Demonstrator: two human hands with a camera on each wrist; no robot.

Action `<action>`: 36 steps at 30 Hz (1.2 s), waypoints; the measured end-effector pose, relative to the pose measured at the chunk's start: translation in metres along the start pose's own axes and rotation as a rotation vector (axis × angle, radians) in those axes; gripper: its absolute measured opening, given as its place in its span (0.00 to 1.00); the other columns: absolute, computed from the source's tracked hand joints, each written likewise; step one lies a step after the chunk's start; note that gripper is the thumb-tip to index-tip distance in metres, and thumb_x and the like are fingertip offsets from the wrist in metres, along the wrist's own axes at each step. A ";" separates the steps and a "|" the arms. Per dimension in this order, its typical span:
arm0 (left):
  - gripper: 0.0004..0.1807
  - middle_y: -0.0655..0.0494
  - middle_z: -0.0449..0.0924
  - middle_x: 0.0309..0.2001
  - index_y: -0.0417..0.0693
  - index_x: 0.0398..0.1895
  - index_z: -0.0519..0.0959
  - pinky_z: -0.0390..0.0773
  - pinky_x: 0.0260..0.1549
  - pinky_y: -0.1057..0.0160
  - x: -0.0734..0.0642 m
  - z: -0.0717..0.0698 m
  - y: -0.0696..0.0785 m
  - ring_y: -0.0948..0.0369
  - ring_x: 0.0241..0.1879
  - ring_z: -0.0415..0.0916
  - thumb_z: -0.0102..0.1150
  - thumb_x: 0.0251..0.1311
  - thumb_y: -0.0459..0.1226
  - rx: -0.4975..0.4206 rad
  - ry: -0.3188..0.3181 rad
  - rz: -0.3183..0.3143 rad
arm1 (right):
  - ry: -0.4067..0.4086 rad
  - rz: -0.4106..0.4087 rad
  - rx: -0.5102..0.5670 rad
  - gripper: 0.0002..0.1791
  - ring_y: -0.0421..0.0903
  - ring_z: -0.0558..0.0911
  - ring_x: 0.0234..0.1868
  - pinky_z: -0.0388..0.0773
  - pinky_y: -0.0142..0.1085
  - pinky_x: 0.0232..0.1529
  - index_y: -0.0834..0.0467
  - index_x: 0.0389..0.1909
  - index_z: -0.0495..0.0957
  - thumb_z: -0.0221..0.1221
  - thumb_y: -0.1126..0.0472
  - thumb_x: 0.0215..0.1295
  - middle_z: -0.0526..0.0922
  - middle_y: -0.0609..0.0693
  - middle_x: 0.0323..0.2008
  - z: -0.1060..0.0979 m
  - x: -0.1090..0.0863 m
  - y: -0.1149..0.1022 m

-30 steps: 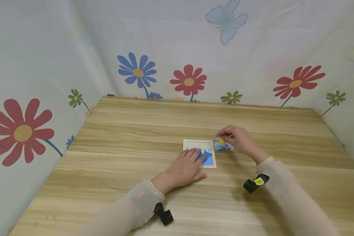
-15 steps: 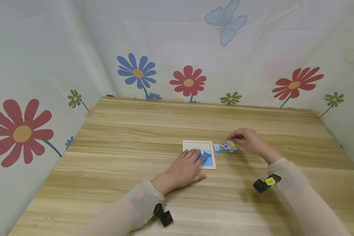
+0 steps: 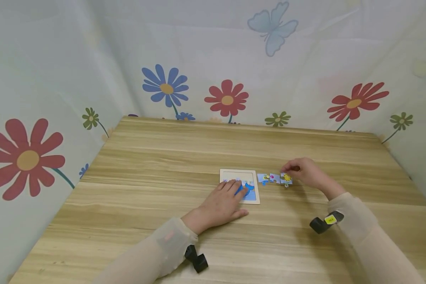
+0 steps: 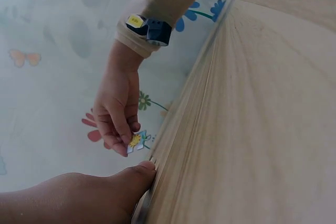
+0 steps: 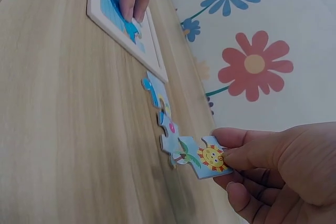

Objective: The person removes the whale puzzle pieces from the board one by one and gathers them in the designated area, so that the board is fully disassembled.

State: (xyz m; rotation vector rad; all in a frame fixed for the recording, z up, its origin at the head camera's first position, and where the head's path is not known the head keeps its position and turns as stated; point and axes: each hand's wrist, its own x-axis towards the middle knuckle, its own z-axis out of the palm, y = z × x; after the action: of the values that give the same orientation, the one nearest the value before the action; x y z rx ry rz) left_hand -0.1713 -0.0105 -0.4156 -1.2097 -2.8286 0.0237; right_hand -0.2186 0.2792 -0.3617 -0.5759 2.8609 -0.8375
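My right hand [image 3: 305, 171] pinches a puzzle piece [image 5: 203, 157] printed with a yellow sun and a palm tree, between thumb and fingers. Two more pieces lie in a row on the table between it and the frame: a light blue piece with a pink mark [image 5: 169, 132], and a piece with a blue shape [image 5: 156, 90] by the frame's edge. My left hand [image 3: 221, 203] rests with outstretched fingers on the puzzle board [image 3: 257, 193], a pale wooden frame. Blue pieces fill its near part, partly hidden under the fingers; the far part shows bare wood.
The wooden table [image 3: 163, 154] extends around the board on all sides. Behind it hangs a white curtain [image 3: 198, 47] printed with flowers and a butterfly. A black wrist camera [image 3: 196, 259] sits on the left sleeve, another camera [image 3: 323, 223] on the right.
My right hand has moved to the right with the sun piece, away from the frame. The two other pieces now show uncovered in a row. The left hand has stayed in place.
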 end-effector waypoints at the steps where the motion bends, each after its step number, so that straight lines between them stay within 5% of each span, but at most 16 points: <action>1: 0.36 0.48 0.64 0.69 0.52 0.70 0.63 0.63 0.68 0.52 0.000 0.000 0.000 0.53 0.69 0.61 0.41 0.67 0.62 0.000 -0.001 0.000 | -0.002 0.004 0.001 0.08 0.47 0.81 0.39 0.77 0.33 0.39 0.65 0.39 0.83 0.56 0.72 0.63 0.86 0.60 0.39 0.000 -0.001 0.002; 22: 0.36 0.48 0.63 0.70 0.53 0.70 0.63 0.63 0.68 0.52 -0.001 0.000 0.001 0.52 0.70 0.61 0.41 0.67 0.62 -0.001 -0.007 -0.003 | 0.030 0.027 0.027 0.07 0.44 0.80 0.39 0.75 0.28 0.38 0.65 0.39 0.83 0.58 0.72 0.63 0.85 0.58 0.38 0.013 -0.003 0.025; 36: 0.36 0.48 0.65 0.68 0.52 0.70 0.64 0.63 0.68 0.53 0.000 0.001 0.000 0.52 0.69 0.62 0.43 0.66 0.62 0.007 0.023 0.005 | 0.087 0.080 -0.027 0.09 0.48 0.80 0.38 0.76 0.38 0.40 0.67 0.43 0.81 0.58 0.70 0.63 0.84 0.58 0.36 0.019 0.000 0.025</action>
State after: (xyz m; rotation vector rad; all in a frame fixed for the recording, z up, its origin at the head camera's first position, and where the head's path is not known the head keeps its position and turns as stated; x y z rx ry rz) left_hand -0.1714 -0.0105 -0.4169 -1.2071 -2.8035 0.0200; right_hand -0.2231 0.2888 -0.3913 -0.4344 2.9557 -0.8327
